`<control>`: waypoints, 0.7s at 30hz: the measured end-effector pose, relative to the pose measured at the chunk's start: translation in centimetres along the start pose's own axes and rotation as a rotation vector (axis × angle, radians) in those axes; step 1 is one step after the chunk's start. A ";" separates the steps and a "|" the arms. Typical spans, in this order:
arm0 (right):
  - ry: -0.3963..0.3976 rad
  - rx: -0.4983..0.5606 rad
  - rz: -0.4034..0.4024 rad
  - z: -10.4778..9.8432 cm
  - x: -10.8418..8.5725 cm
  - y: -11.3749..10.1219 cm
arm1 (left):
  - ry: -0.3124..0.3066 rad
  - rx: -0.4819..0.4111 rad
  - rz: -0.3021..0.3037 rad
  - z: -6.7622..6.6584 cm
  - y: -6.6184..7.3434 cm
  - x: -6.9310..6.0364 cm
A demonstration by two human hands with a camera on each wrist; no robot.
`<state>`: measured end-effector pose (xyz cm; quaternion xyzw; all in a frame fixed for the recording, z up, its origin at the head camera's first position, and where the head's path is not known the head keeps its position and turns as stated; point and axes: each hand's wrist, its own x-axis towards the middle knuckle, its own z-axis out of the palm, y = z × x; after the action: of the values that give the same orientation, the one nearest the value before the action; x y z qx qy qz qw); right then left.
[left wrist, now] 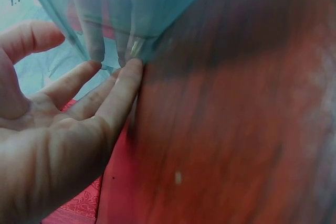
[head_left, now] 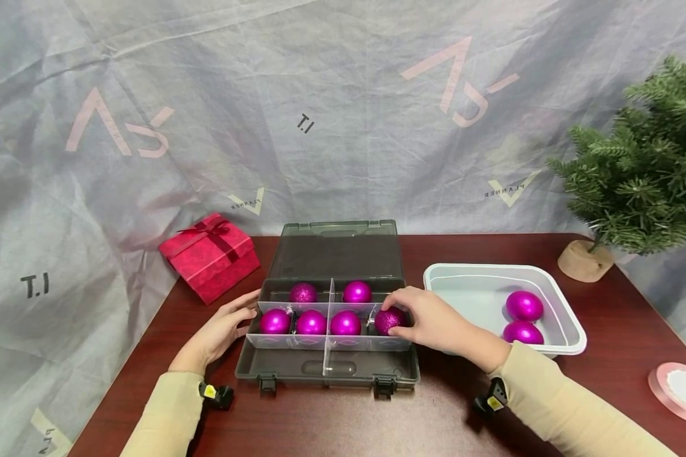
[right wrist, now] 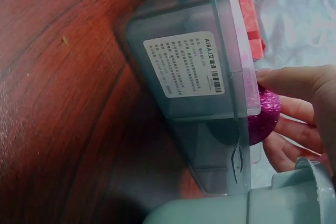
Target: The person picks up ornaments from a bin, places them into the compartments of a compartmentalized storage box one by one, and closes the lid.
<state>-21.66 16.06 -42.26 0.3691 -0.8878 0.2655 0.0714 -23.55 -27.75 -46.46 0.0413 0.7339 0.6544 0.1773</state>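
Right hand pinches glittery 6th ball at right edge of box; left hand, fingers extended, touches its left edge. 5 balls look placed, 2 left in tub toward tabletop's right edge.

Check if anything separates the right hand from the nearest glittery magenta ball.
Nothing visible: the right hand directly grips that glittery magenta ball, at the right end of the middle row in the translucent grey plastic box.

Rough glittery ball, smooth translucent plastic case, glossy wood-grain table.
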 end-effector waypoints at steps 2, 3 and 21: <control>-0.006 -0.020 -0.010 0.1 0.0 0.0 | -0.002 -0.001 0.001 0.0 0.0 0.0; -0.008 -0.024 -0.014 0.1 0.1 0.1 | -0.003 0.000 0.003 0.0 -0.1 0.0; 0.217 0.089 0.188 -3.4 -1.3 1.2 | -0.007 -0.002 0.013 0.0 -0.1 0.0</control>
<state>-21.82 19.34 -40.29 0.2563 -0.8929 0.3483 0.1256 -23.53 -27.78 -46.55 0.0484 0.7323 0.6562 0.1757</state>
